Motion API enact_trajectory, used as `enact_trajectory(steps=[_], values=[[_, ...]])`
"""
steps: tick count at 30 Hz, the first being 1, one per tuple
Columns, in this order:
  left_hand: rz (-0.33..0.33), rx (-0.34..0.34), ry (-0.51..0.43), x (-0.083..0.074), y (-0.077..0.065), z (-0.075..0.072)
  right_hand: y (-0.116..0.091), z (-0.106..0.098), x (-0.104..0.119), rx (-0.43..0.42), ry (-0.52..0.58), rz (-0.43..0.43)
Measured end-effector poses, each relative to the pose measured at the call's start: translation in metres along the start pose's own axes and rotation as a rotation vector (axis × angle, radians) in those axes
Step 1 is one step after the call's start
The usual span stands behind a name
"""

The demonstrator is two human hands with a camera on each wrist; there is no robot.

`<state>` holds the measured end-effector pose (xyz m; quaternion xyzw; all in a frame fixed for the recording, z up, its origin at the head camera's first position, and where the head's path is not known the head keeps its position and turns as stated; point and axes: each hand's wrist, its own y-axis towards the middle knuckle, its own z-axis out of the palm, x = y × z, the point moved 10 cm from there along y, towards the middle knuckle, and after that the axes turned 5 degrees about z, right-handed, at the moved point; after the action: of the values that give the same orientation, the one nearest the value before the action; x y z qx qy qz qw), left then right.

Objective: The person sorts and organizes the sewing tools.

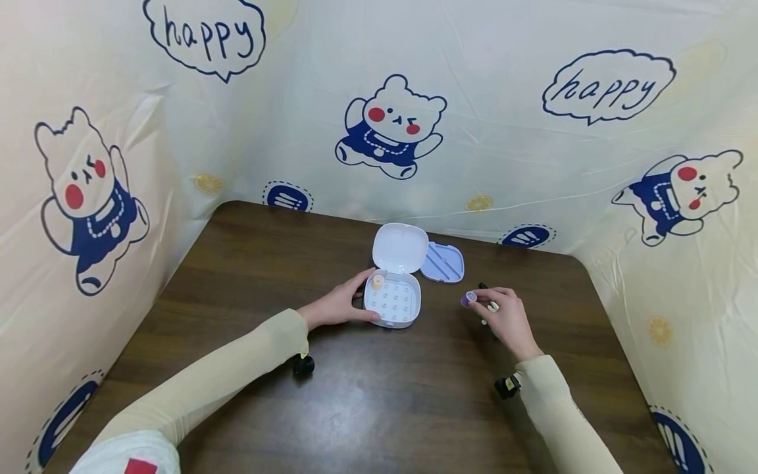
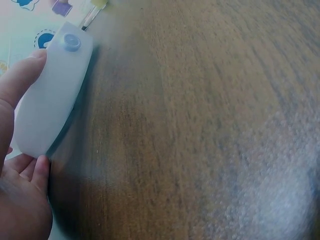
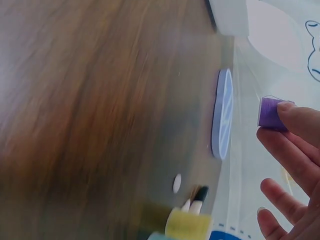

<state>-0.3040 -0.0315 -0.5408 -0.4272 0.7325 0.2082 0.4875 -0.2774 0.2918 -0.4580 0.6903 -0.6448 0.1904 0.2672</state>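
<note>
My left hand [image 1: 337, 304] grips the left side of a white sewing box [image 1: 395, 320], its thumb at the front. The box stands on the table with its lid [image 1: 401, 247] raised; rows of small pegs line its floor. One pale orange thread spool [image 1: 378, 281] sits at the back-left corner inside. To the right of the box, my right hand [image 1: 506, 319] pinches a purple thread spool [image 3: 270, 114] between thumb and fingertips, held above the table. A round button [image 2: 71, 42] shows on the box front in the left wrist view.
A lilac tray [image 1: 443, 262] with long grooves lies behind and right of the box. Near the right hand are a yellow piece [image 3: 189, 224], a black-tipped item [image 3: 201, 194] and a small white oval [image 3: 177, 183]. A printed cloth [image 1: 503, 171] hangs around the wooden table [image 1: 355, 408].
</note>
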Motion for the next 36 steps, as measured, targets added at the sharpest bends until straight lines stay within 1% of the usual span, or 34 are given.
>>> enact_trajectory(steps=[6, 10, 14, 17, 22, 28, 34, 36], values=[[0.007, -0.003, 0.000, -0.004, -0.002, -0.001, 0.007, 0.015, 0.011, 0.048, 0.010, 0.007], [0.012, 0.000, -0.005, -0.006, -0.001, 0.000, 0.009, 0.020, 0.017, 0.044, 0.006, -0.011], [0.007, -0.001, -0.001, -0.004, -0.001, 0.000, 0.011, 0.023, 0.026, 0.027, -0.003, -0.047], [0.010, -0.001, 0.000, -0.003, 0.000, 0.000, 0.014, 0.026, 0.030, 0.025, -0.004, -0.057], [0.020, -0.001, -0.002, -0.004, 0.000, 0.000, 0.020, 0.034, 0.038, 0.053, 0.007, -0.057], [0.023, 0.000, -0.010, -0.005, -0.001, 0.000, 0.026, 0.044, 0.050, 0.068, 0.004, -0.082], [0.042, 0.001, -0.005, -0.005, 0.000, 0.000, 0.031, 0.057, 0.060, 0.088, 0.002, -0.087], [0.045, -0.001, -0.002, -0.005, 0.000, 0.000, 0.032, 0.060, 0.065, 0.085, -0.002, -0.107]])
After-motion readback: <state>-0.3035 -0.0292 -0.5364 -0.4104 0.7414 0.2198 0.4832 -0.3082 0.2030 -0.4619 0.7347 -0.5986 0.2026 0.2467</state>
